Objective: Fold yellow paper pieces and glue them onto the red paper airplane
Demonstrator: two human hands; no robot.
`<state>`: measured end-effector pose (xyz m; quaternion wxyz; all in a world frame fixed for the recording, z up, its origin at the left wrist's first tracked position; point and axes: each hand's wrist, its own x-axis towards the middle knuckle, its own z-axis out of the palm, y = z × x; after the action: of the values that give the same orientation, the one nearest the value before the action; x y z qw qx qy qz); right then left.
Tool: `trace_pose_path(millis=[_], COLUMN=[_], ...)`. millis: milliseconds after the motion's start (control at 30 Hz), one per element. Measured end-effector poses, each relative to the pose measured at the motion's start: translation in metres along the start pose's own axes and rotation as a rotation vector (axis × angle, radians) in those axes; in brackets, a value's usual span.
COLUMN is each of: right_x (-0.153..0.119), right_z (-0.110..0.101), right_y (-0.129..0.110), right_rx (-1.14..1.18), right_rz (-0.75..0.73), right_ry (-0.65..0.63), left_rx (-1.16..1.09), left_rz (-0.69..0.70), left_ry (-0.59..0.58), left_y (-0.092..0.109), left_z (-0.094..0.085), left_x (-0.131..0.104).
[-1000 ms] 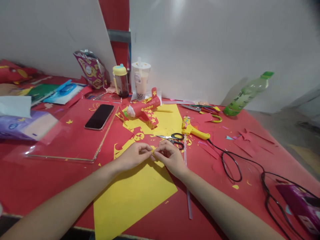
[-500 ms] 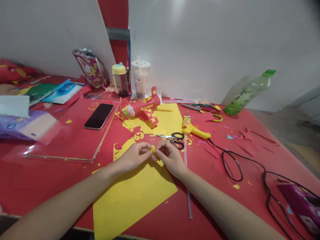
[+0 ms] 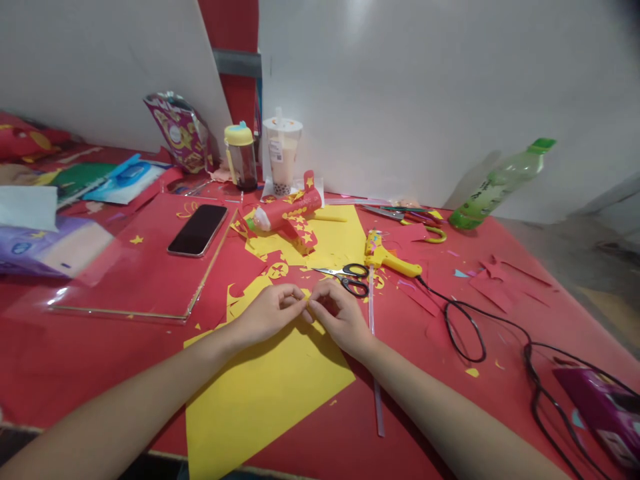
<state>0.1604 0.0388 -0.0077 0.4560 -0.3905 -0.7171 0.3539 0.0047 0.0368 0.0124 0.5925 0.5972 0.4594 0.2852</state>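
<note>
My left hand point(image 3: 273, 311) and my right hand point(image 3: 343, 317) meet above a large yellow sheet point(image 3: 273, 393). Both pinch a tiny yellow paper piece point(image 3: 307, 297) between their fingertips, and the fingers hide most of it. Just beyond my right hand lie black-handled scissors point(image 3: 345, 272), blades pointing left. Farther off, a red paper model airplane point(image 3: 287, 215) with yellow stars rests on another yellow sheet point(image 3: 340, 237). A yellow glue gun point(image 3: 393, 259) lies right of the scissors.
A phone point(image 3: 198, 230) lies on a clear-covered red sheet at left. Behind stand a yellow-lidded bottle point(image 3: 242, 157), a milk tea cup point(image 3: 283, 157) and a snack bag point(image 3: 181, 133). A green bottle point(image 3: 493, 190) leans at the wall. Black cable point(image 3: 493, 320) and paper scraps lie right.
The fingertips have drawn closer together around the small yellow piece, and less of it shows. Little else differs.
</note>
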Motion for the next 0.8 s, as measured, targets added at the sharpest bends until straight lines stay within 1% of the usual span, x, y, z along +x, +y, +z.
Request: trace_pose_path(millis=[233, 533, 800], right_x=[-0.0008, -0.0005, -0.0019], right_z=[0.0027, 0.0036, 0.0050], right_y=[0.0009, 0.0003, 0.0011], right_rx=[0.038, 0.062, 0.154], right_rz=[0.077, 0.117, 0.164], right_ry=[0.027, 0.036, 0.009], left_rx=[0.038, 0.047, 0.082], left_rz=[0.013, 0.063, 0.120], left_ry=[0.025, 0.027, 0.039], left_y=[0.0041, -0.0023, -0.0056], left_z=[0.0033, 0.0041, 0.0055], left_x=[-0.0011, -0.0012, -0.0011])
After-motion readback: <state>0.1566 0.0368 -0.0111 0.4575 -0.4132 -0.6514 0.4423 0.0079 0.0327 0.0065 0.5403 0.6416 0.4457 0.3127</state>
